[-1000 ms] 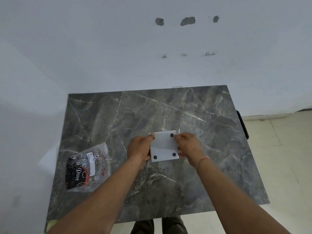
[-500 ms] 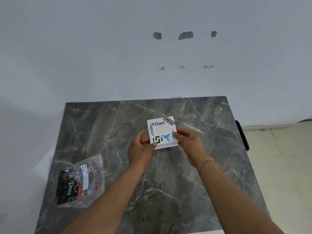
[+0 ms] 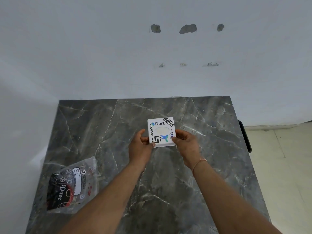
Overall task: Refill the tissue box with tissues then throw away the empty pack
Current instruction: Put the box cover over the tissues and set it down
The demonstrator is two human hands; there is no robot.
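Observation:
A small white square tissue box (image 3: pixel 161 131) with stickers and an oval slot on top sits at the middle of the dark marble table (image 3: pixel 211 149). My left hand (image 3: pixel 141 147) grips its left side and my right hand (image 3: pixel 186 146) grips its right side. The slot shows pale tissue inside. A flattened clear plastic tissue pack (image 3: pixel 70 186) with a black and red label lies at the table's front left, apart from both hands.
A white wall runs along the table's far edge and left side. A dark object (image 3: pixel 244 135) hangs at the table's right edge. Pale floor tiles (image 3: pixel 287 166) lie to the right.
The box showed its white underside with several black feet a second ago. Both hands turned it over, and it now lies sticker side up, a little farther from me.

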